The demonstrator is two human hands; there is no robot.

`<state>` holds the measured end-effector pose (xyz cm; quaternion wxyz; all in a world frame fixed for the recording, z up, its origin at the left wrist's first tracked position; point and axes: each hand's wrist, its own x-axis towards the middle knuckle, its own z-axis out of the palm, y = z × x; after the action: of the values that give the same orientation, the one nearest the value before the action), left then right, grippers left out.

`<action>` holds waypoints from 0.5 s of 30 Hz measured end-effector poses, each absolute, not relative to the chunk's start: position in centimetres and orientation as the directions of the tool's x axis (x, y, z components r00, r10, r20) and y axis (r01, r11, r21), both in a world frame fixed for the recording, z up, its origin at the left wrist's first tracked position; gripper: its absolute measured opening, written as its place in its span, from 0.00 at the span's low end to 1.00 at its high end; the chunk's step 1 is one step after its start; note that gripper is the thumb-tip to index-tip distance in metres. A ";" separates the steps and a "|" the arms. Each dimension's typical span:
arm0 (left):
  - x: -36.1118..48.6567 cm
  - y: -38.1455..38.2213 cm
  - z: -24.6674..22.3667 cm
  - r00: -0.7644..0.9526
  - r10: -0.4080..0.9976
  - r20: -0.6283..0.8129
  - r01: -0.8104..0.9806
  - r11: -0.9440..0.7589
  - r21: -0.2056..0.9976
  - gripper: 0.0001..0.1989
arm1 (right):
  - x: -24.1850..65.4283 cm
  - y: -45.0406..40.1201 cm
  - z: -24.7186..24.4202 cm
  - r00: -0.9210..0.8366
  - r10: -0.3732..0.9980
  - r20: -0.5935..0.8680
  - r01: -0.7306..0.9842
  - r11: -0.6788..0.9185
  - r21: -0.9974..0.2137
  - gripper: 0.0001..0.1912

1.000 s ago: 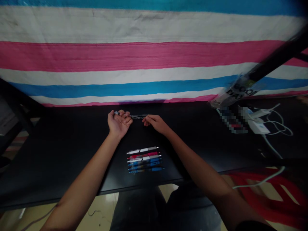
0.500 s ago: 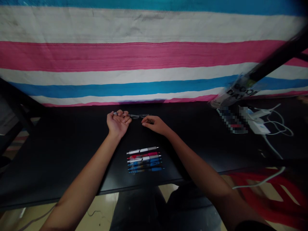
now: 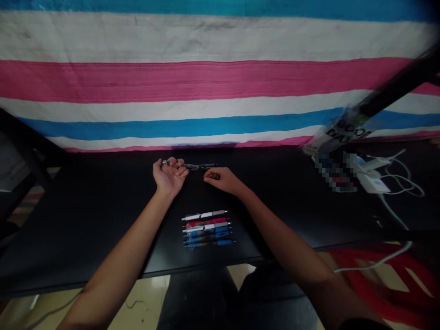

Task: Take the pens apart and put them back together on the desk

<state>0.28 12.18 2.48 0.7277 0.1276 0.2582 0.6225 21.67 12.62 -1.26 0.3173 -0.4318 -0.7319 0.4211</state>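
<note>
My left hand (image 3: 171,176) rests palm up at the back of the black table, its fingers curled around a silver-ended pen (image 3: 165,162) that shows by the thumb. To its right, dark pens (image 3: 197,167) lie between my two hands, partly overlapping. My right hand (image 3: 220,178) is closed, thumb against bent fingers, close to the right ends of those pens. Whatever sits in its fingertips is hidden. Nearer to me, several pens lie side by side in a row: white ones (image 3: 205,215), a red one (image 3: 220,220) and blue ones (image 3: 225,242).
A striped sheet (image 3: 206,80) hangs behind the black table (image 3: 103,229). On the right are a white power strip with chargers (image 3: 373,178), cables, a clear printed bag (image 3: 338,133) and a slanted black post (image 3: 405,85). A red stool (image 3: 385,288) stands below the edge.
The view has shifted very slightly. My right hand has drawn a little to the right, showing more of the dark pens; my left hand stays in place.
</note>
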 end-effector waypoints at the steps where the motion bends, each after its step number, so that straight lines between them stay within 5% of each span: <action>1: 0.3 12.2 2.5 0.089 0.971 -0.223 -0.836 0.194 0.514 0.24 | 21.7 12.6 -1.3 -0.431 0.896 0.106 0.371 0.283 -0.885 0.08; 15: 0.2 12.3 2.3 0.102 0.974 -0.200 -0.842 0.192 0.504 0.24 | 21.6 12.5 -1.0 -0.440 0.891 0.113 0.383 0.300 -0.874 0.06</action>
<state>0.18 12.30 2.27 0.7303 0.1327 0.2498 0.6218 21.61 12.49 -0.99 0.3108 -0.4280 -0.7438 0.4086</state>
